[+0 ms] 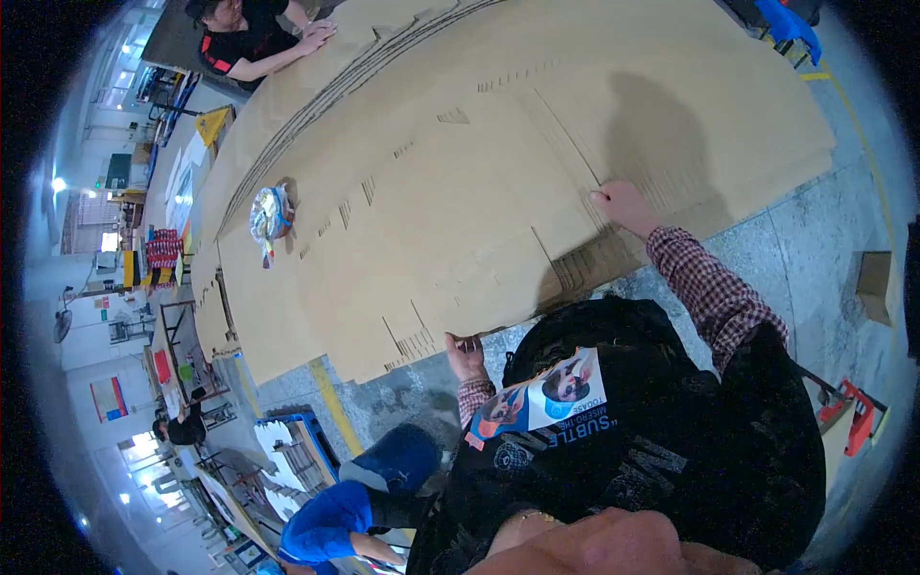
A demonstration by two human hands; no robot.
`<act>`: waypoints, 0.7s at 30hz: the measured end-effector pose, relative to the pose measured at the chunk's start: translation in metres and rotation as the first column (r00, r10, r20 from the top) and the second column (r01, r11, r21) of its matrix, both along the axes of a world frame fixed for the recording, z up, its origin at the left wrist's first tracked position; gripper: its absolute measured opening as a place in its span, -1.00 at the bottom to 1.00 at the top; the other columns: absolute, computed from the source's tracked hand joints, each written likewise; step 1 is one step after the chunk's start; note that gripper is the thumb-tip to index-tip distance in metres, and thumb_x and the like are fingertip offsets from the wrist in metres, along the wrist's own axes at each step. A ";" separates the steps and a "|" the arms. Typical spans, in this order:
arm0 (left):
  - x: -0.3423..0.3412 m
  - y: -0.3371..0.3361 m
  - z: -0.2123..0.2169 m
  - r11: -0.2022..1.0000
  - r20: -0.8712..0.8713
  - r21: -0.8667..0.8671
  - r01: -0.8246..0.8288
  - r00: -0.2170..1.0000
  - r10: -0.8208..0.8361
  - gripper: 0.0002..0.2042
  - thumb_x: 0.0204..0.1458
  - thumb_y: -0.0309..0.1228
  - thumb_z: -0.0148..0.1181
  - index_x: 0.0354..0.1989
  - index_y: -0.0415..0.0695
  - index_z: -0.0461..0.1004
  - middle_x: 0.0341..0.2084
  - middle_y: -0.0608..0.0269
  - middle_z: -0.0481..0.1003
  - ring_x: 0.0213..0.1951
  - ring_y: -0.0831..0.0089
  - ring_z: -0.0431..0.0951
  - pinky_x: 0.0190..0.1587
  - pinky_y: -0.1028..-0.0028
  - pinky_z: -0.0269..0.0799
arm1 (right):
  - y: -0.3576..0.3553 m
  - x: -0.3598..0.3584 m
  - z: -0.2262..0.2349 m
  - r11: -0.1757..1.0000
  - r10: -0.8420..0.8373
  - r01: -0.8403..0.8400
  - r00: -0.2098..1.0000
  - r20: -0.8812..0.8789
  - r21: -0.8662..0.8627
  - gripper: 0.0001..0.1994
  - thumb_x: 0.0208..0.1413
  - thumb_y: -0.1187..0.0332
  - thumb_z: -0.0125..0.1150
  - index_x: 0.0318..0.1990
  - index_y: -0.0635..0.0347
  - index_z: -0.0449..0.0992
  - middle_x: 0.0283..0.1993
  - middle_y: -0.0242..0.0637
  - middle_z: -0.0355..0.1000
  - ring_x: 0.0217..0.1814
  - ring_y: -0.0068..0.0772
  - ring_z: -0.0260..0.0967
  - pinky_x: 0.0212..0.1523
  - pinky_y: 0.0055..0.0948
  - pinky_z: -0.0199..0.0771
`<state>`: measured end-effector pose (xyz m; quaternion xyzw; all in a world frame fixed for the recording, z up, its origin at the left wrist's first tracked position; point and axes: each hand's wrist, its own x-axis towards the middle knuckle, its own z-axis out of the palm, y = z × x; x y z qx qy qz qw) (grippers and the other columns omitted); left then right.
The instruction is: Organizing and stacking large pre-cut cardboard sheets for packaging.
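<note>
A large brown cardboard sheet (460, 220) with cut slits and dark hatch marks spreads out before me, seemingly on top of other sheets. My left hand (467, 356) grips its near edge, the thumb on top and part of the fingers hidden. Farther right, my right hand (625, 206) is closed at the end of a long slit, pinching the cardboard by a notch. Below that notch a darker piece of board (589, 264) shows. A clear plastic-wrapped bundle (272, 216) lies on the sheet's left part, away from both hands.
Across the sheet, a co-worker (251, 43) rests hands on the far edge. Another person in blue (331, 522) is at lower left, near a blue bin (398, 455) and a stack of white pieces (283, 460). A red-handled item (856, 419) stands at right.
</note>
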<state>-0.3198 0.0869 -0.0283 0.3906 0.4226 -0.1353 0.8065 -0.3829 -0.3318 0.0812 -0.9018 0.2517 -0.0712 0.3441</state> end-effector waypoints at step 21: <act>0.003 -0.003 0.011 1.000 0.058 -0.012 -0.021 0.998 0.022 -0.65 -0.16 -0.14 0.10 -0.29 -0.11 0.28 -0.34 0.25 0.26 -0.27 0.37 0.30 -0.26 0.35 0.33 | 0.014 -0.004 -0.002 0.996 -0.028 0.034 0.997 -0.075 0.081 -0.77 -0.15 0.29 -0.06 -0.61 0.28 0.37 -0.57 -0.06 0.33 -0.48 -0.07 0.29 -0.43 -0.21 0.25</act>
